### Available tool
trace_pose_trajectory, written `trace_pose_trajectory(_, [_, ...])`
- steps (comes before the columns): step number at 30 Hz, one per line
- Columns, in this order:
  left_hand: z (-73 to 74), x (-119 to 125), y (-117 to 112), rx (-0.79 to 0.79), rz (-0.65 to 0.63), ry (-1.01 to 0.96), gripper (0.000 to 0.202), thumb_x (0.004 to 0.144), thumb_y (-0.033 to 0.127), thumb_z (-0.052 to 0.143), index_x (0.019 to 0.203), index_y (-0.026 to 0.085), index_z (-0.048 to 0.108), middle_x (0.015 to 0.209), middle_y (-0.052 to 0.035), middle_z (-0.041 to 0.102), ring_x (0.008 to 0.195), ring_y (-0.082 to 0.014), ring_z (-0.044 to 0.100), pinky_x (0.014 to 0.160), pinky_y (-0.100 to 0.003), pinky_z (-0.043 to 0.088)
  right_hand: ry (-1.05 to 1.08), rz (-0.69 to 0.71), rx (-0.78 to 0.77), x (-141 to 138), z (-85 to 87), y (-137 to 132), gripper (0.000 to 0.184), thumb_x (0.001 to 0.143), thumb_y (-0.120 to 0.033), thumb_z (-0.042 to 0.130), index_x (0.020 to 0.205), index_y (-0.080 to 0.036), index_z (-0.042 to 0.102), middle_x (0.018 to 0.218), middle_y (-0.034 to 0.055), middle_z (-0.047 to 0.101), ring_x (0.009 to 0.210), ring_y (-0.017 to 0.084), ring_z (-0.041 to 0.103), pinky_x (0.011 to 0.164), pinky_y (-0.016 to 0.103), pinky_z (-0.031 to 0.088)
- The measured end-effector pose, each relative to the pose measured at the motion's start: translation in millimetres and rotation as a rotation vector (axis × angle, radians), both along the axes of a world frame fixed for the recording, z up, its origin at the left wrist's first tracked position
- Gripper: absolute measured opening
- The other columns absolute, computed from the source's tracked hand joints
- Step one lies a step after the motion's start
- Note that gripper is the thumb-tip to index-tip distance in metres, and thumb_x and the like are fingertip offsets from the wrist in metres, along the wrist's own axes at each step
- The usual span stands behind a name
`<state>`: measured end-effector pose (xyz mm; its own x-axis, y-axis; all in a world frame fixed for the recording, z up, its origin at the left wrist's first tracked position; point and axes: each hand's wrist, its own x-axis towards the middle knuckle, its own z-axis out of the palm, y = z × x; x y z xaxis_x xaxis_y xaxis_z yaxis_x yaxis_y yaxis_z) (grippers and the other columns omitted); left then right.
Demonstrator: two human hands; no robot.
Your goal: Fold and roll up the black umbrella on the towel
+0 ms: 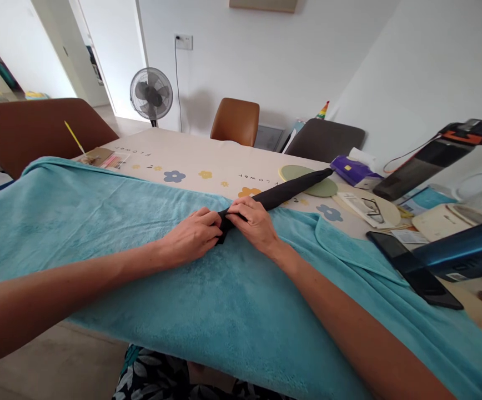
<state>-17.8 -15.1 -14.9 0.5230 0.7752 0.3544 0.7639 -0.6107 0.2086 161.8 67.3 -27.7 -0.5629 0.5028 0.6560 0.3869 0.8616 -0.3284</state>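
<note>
A long black rolled cloth lies across the table, its near end resting on a big turquoise towel that covers the table's near side. My left hand and my right hand meet at that near end. Both have their fingers pinched on the black fabric, the left from the left side and the right from on top. The far end of the roll reaches a green round mat.
A floral tablecloth shows beyond the towel. At the right lie a dark phone, glasses on papers, a purple pack and a blue box. Brown chairs and a standing fan are behind.
</note>
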Motion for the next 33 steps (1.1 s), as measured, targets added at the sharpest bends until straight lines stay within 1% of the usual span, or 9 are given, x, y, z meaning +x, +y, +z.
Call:
trace_pose_trajectory(5, [4.4,0,0,-0.079,0.036,-0.102,0.023,0.087,0.031,0.052,0.073,0.017,0.063,0.092,-0.0053,0.057,0.087,-0.0171,0.049,0.082,-0.033,0.046,0.010,0.035,-0.271,-9,6.1,16,0.007,0.079,-0.019,0.062,0.075,-0.021,0.066,0.086,0.0021,0.062,0.083,0.015,0.060,0.076,0.030,0.048])
trace_pose_trajectory(10, [3.5,1,0,-0.104,0.052,-0.106,0.021,0.085,0.027,0.055,0.067,0.017,0.056,0.091,-0.0037,0.056,0.087,-0.0172,0.048,0.081,-0.033,0.044,-0.048,0.114,-0.506,-10,15.7,28,0.005,0.072,-0.022,0.066,0.069,-0.019,0.066,0.080,0.0010,0.065,0.075,0.014,0.061,0.074,0.030,0.049])
trace_pose_trajectory(14, [2.4,1,-1,-0.125,0.092,-0.138,0.010,0.083,0.023,0.055,0.074,0.018,0.053,0.093,-0.0035,0.055,0.089,-0.0177,0.048,0.080,-0.033,0.044,-0.059,0.075,-0.618,-9,17.3,31,0.006,0.070,-0.024,0.067,0.072,-0.019,0.068,0.081,0.0011,0.068,0.079,0.016,0.062,0.078,0.031,0.047])
trace_pose_trajectory(16, [0.9,1,-1,-0.120,0.173,-0.162,0.009,0.080,0.023,0.057,0.086,0.019,0.052,0.098,-0.0041,0.054,0.093,-0.0191,0.049,0.081,-0.033,0.044,-0.077,0.072,-0.652,-9,17.1,31,0.007,0.071,-0.025,0.066,0.074,-0.019,0.068,0.082,0.0011,0.068,0.080,0.016,0.062,0.077,0.030,0.046])
trace_pose_trajectory(19, [-2.1,0,1,-0.181,0.319,-0.191,0.032,0.075,0.028,0.060,0.104,0.018,0.050,0.105,-0.0061,0.054,0.101,-0.0224,0.049,0.085,-0.036,0.044,-0.101,0.052,-0.651,-9,17.3,30,0.009,0.075,-0.025,0.063,0.077,-0.019,0.068,0.082,0.0008,0.068,0.081,0.016,0.061,0.076,0.029,0.045])
trace_pose_trajectory(21, [-3.5,-1,4,-0.259,0.347,-0.204,0.038,0.075,0.030,0.058,0.110,0.019,0.050,0.109,-0.0065,0.054,0.104,-0.0231,0.049,0.087,-0.038,0.044,-0.113,0.036,-0.639,-9,17.9,29,0.009,0.076,-0.025,0.061,0.078,-0.019,0.068,0.082,0.0009,0.068,0.081,0.015,0.061,0.076,0.028,0.044])
trace_pose_trajectory(25, [-3.9,-3,8,-0.343,0.345,-0.255,0.040,0.077,0.029,0.053,0.116,0.022,0.051,0.115,-0.0059,0.055,0.108,-0.0222,0.050,0.091,-0.038,0.044,-0.140,0.015,-0.612,-12,17.6,27,0.012,0.078,-0.027,0.059,0.078,-0.018,0.067,0.084,0.0019,0.067,0.081,0.015,0.060,0.076,0.027,0.042])
trace_pose_trajectory(29, [-3.8,-3,8,-0.314,0.293,-0.266,0.050,0.077,0.022,0.050,0.127,0.026,0.048,0.120,-0.0042,0.055,0.115,-0.0223,0.048,0.097,-0.037,0.041,-0.214,-0.084,-0.445,-18,12.3,23,0.022,0.085,-0.031,0.051,0.075,-0.018,0.065,0.084,0.0025,0.066,0.082,0.016,0.057,0.077,0.029,0.037])
trace_pose_trajectory(33, [-4.5,-1,6,-0.282,0.260,-0.203,0.052,0.080,0.023,0.046,0.132,0.026,0.046,0.126,-0.0044,0.052,0.117,-0.0238,0.045,0.099,-0.038,0.039,-0.263,-0.211,-0.320,-25,4.6,18,0.026,0.090,-0.030,0.042,0.079,-0.018,0.063,0.089,0.0031,0.066,0.088,0.019,0.056,0.081,0.033,0.032])
